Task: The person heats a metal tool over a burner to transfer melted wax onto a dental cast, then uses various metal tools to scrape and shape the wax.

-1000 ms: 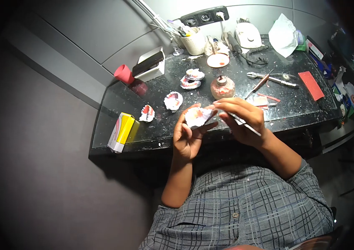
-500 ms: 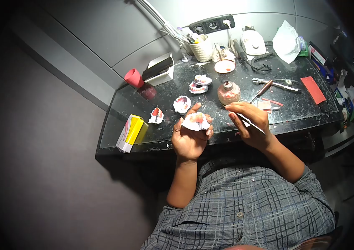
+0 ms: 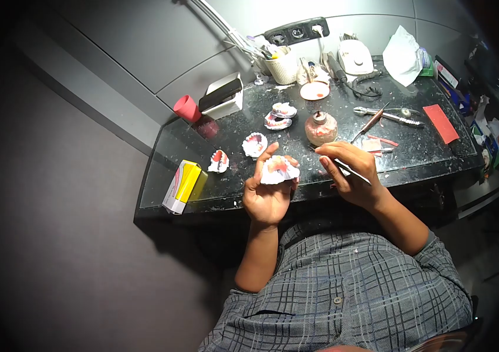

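My left hand [image 3: 268, 202] holds up a white plaster dental model [image 3: 279, 171] with pinkish-red wax on it, fingers around its sides. Pinched in my right hand [image 3: 352, 171] is a slim wax carving tool [image 3: 352, 172] with a pale handle end; its tip by my fingertips is hard to make out. The tool is apart from the model. Just beyond my right hand stands a round spirit burner [image 3: 321, 130], smeared with red wax; I cannot make out a flame. Other dental models with red wax [image 3: 255, 145] lie beyond my left hand.
A yellow and white box [image 3: 182, 186] and a red cup [image 3: 187, 108] stand at left. Pliers-like metal tools [image 3: 390, 115], a brown-handled carver [image 3: 372, 122] and a red wax sheet [image 3: 440, 124] lie at right. Behind are a tool holder [image 3: 283, 66] and a white device [image 3: 355, 57].
The dental model has tipped a little in my left hand, so more of its inner side shows. My right hand keeps the tool in nearly the same place.
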Action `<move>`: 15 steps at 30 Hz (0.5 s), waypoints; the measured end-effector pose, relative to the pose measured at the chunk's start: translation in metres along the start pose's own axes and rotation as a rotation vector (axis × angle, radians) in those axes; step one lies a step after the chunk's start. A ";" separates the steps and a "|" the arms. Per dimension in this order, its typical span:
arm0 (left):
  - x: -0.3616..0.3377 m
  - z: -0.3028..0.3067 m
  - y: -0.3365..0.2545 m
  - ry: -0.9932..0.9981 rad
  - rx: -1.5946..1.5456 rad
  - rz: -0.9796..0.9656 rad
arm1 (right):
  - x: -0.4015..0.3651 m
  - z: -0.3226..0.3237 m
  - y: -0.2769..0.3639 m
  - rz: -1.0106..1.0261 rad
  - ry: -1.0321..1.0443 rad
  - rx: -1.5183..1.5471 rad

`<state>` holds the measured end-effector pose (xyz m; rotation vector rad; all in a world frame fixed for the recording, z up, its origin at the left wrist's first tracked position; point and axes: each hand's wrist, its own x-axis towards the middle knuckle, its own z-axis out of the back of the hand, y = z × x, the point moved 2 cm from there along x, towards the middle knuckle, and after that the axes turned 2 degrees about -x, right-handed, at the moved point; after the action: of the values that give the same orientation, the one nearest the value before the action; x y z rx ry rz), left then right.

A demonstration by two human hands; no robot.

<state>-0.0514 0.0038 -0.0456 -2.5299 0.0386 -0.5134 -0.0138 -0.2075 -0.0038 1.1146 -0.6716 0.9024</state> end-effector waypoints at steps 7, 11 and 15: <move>-0.002 -0.001 0.002 -0.014 0.139 -0.149 | -0.001 -0.001 -0.001 -0.002 -0.010 0.013; -0.002 -0.002 0.002 -0.024 0.196 -0.182 | -0.001 -0.001 0.000 -0.010 -0.012 0.017; -0.002 -0.002 0.003 -0.027 0.234 -0.197 | -0.001 -0.001 0.000 -0.014 -0.016 0.020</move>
<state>-0.0542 0.0008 -0.0464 -2.3217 -0.2676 -0.5278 -0.0146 -0.2071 -0.0048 1.1442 -0.6688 0.8911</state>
